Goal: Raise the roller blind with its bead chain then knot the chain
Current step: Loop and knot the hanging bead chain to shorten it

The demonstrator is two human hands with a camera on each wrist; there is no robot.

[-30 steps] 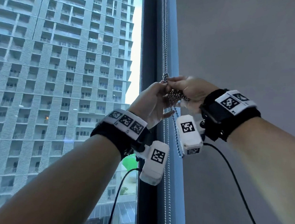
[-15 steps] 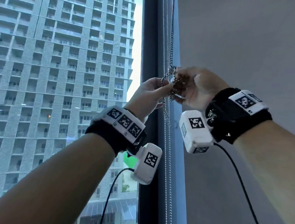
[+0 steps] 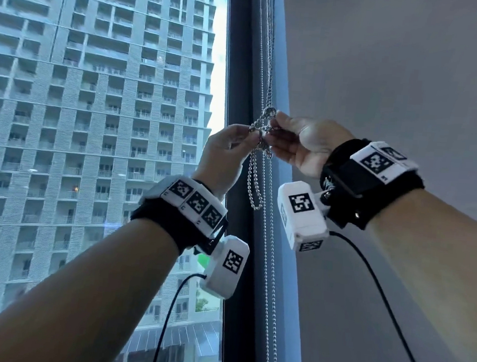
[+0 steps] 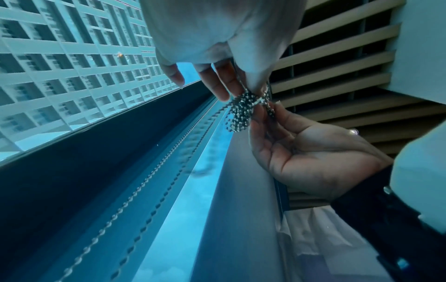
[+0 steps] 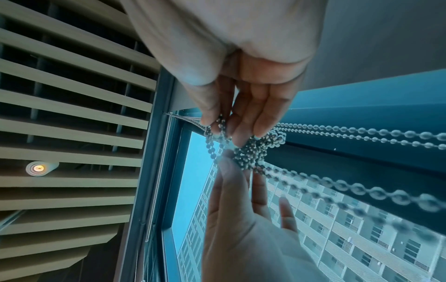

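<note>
The silver bead chain (image 3: 269, 77) hangs down the dark window frame. At chest height it is bunched into a tangle of loops (image 3: 264, 127), and a short loop (image 3: 256, 188) dangles below. My left hand (image 3: 253, 135) pinches the tangle from the left with thumb and fingertips. From the right, my right hand (image 3: 276, 123) pinches its upper part. In the left wrist view, the left fingers (image 4: 223, 85) and the right hand (image 4: 301, 152) meet on the beaded bunch (image 4: 242, 114). The right wrist view shows the right fingers (image 5: 243, 118) on the bunch (image 5: 253, 152). The blind itself is not in view.
Two more chain strands (image 3: 269, 269) run on down beside the frame (image 3: 237, 66). Window glass (image 3: 94, 112) with a tower block behind fills the left, and a plain grey wall (image 3: 397, 64) the right. A slatted ceiling (image 5: 72, 95) is overhead. Black cables (image 3: 379, 300) trail from the wrist cameras.
Both hands have risen a little along the chain. The tight bunch held between them has opened into looser loops, with a short loop now dangling below the fingers.
</note>
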